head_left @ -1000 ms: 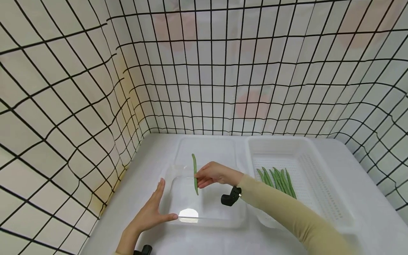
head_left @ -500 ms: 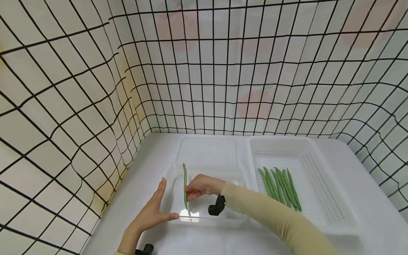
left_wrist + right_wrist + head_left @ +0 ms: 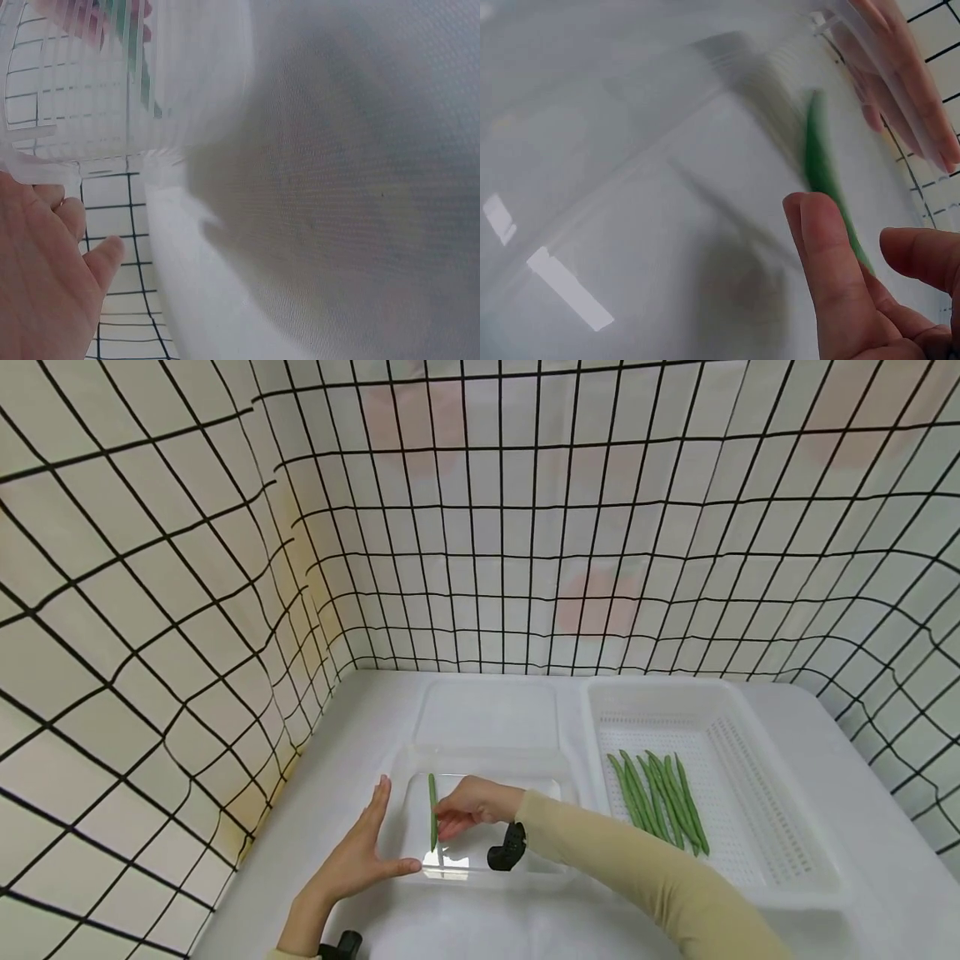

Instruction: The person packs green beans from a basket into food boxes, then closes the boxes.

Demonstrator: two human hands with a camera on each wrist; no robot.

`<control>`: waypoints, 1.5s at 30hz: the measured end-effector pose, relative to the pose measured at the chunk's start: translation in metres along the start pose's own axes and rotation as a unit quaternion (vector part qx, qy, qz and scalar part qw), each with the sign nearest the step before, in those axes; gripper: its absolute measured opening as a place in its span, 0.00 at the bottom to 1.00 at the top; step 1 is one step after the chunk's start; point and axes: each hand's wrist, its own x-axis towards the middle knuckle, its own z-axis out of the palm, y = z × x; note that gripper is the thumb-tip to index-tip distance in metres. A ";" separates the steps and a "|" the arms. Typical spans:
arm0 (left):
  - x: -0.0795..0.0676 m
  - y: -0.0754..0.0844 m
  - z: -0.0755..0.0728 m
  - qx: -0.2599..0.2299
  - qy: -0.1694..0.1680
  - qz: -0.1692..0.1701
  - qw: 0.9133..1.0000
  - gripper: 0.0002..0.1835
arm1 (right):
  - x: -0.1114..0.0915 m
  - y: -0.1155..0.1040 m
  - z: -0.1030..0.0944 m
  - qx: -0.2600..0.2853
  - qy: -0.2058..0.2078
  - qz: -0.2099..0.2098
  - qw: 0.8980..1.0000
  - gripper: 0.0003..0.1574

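One green bean (image 3: pixel 432 814) stands lengthwise inside the left part of a clear plastic container (image 3: pixel 517 878). My right hand (image 3: pixel 474 806) reaches into the container with its fingertips right beside the bean. In the right wrist view, the thumb (image 3: pixel 922 255) is spread apart from the fingers (image 3: pixel 829 232), and the blurred bean (image 3: pixel 821 161) shows behind them, its shadow on the container floor. My left hand (image 3: pixel 352 864) stays at the container's left side, fingers straight and thumb at the near left corner. Through the ribbed clear wall (image 3: pixel 82 112), the left wrist view shows the bean's green.
A white perforated basket (image 3: pixel 780 760) to the right holds several green beans (image 3: pixel 660 802). Behind the container lies a flat clear lid (image 3: pixel 487 714). Black wire mesh (image 3: pixel 532 556) encloses the white table (image 3: pixel 360 727) at the back and sides.
My right hand has moved left and toward me with the bean, lowered it into the container, and its thumb and fingers have parted. My left hand has hardly moved.
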 end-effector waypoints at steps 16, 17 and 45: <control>0.001 -0.001 0.001 -0.009 0.003 -0.004 1.000 0.68 | -0.064 -0.034 -0.079 -0.057 -0.005 -0.063 0.996 0.19; 0.002 -0.001 0.001 -0.008 0.003 -0.003 1.000 0.68 | -0.070 -0.035 -0.090 -0.060 0.000 -0.067 0.996 0.21; -0.001 -0.001 -0.001 -0.020 -0.001 0.001 1.000 0.68 | -0.172 0.094 -0.298 -0.170 0.227 0.065 0.957 0.23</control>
